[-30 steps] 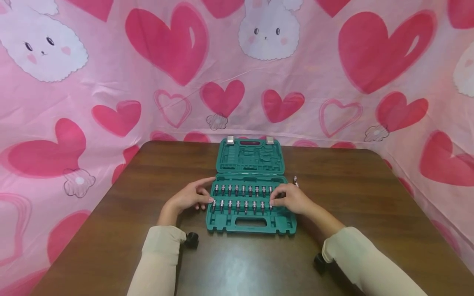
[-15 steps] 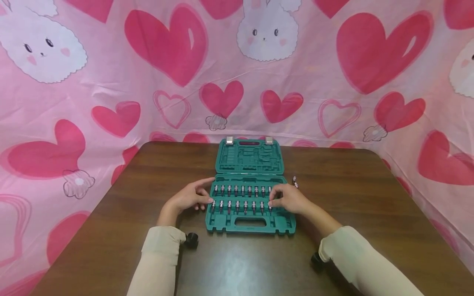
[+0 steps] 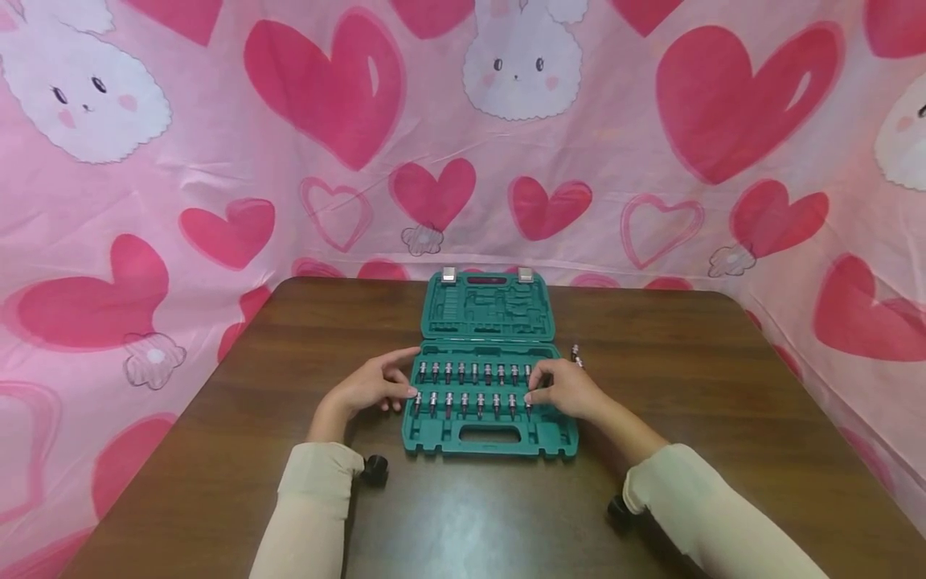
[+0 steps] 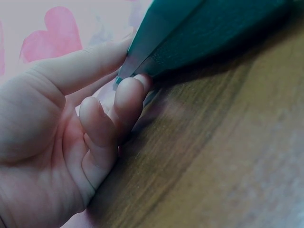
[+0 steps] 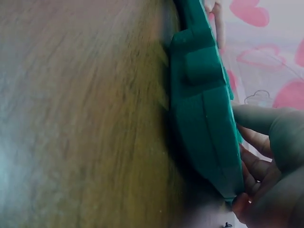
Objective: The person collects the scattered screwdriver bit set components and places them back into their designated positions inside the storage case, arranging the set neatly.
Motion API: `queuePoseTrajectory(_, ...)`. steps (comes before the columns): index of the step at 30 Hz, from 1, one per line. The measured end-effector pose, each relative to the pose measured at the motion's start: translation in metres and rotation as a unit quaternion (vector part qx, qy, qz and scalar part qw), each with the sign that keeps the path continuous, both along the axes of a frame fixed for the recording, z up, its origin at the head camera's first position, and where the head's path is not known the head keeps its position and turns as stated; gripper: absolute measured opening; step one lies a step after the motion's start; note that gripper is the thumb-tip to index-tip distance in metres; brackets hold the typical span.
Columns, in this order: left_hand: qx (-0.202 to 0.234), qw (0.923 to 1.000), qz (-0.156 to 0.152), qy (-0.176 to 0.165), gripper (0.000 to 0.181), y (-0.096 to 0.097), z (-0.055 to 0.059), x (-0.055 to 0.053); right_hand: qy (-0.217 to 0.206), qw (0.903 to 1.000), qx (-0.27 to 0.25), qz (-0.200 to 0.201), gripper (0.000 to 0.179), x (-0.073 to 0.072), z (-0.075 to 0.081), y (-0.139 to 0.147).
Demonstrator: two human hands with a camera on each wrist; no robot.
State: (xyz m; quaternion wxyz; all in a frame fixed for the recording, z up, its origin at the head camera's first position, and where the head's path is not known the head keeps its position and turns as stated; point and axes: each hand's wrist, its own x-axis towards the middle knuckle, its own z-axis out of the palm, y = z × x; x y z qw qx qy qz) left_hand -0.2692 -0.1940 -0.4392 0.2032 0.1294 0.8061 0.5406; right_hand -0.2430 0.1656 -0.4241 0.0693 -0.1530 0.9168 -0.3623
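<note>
An open green tool case (image 3: 486,437) lies flat on the brown table (image 3: 687,386), its lid (image 3: 488,310) folded back away from me. Two rows of metal socket bits (image 3: 470,374) stand in its near half. My left hand (image 3: 372,386) is at the case's left edge. In the left wrist view the left hand (image 4: 130,66) has its thumb on top of the case (image 4: 213,33) and curled fingers against its side. My right hand (image 3: 567,390) covers the right end of the rows. The right wrist view shows the right hand (image 5: 251,156) with thumb above and fingers beside the case (image 5: 204,109).
One loose bit (image 3: 576,354) lies on the table just right of the case. Black wrist cameras (image 3: 374,470) sit under both sleeves. A pink cloth with hearts and rabbits (image 3: 325,88) walls in the table at the back and sides.
Both hands stay at the case's edges. The right hand's fingertips have shifted very slightly along the lower row; nothing else has moved.
</note>
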Motion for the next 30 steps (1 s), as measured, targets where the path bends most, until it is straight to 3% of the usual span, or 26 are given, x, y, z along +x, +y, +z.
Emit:
queuePoseTrajectory(13, 0.005, 1.0000, -0.007, 0.003, 0.073, 0.000, -0.001, -0.002, 0.042, 0.9981, -0.030, -0.035, 0.009, 0.000, -0.001, 0.014)
queuePoseTrajectory(21, 0.003, 1.0000, -0.002, 0.002, 0.072, -0.001, -0.001, -0.001, 0.060, 0.9970, -0.023, -0.042, 0.009, -0.002, -0.001, 0.021)
queuePoseTrajectory(30, 0.005, 1.0000, -0.004, 0.003, 0.071, -0.002, -0.002, 0.000, 0.057, 0.9935, -0.019, -0.096, 0.010, -0.009, 0.004, 0.036)
